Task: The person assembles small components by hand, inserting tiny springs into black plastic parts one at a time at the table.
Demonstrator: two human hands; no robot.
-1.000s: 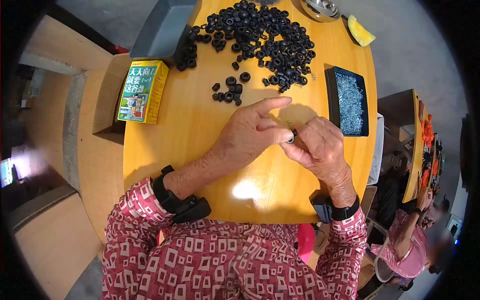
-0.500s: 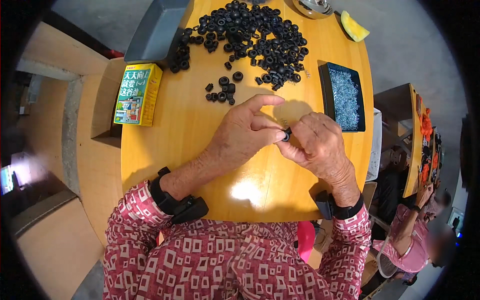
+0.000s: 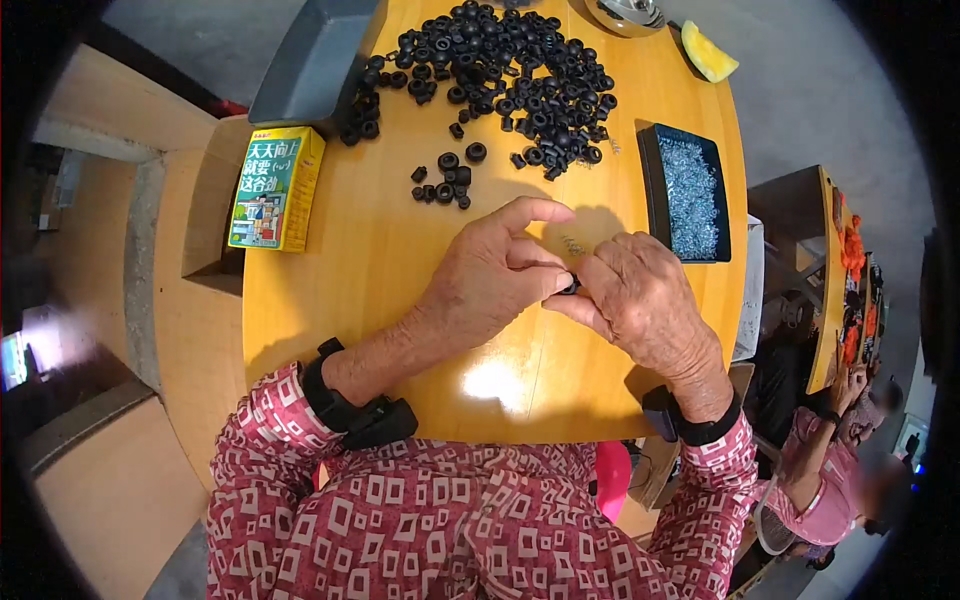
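Observation:
Between the fingertips of both hands is a small black round plastic part [image 3: 570,286], mostly covered. My left hand [image 3: 497,262] pinches it from the left with thumb and forefinger. From the right my right hand [image 3: 640,293] grips it with curled fingers, its thumb underneath. A few small metal springs [image 3: 572,246] lie on the table just beyond the fingertips. Farther left sits a small group of black plastic parts [image 3: 445,190], some ring-shaped. Behind them spreads a big heap of similar black parts [image 3: 540,105].
A black tray [image 3: 655,190] of tiny shiny metal pieces stands at the right. On the left are a yellow-and-green carton [image 3: 272,190] and a grey bin [image 3: 310,70]. A metal bowl [image 3: 628,15] and a yellow melon slice [image 3: 707,53] sit far right. Another person [image 3: 815,470] is at the right.
The right hand and wrist have shifted slightly right and toward me. Both hands' fingertips, with the black part, have dropped a little nearer to me; the springs show more.

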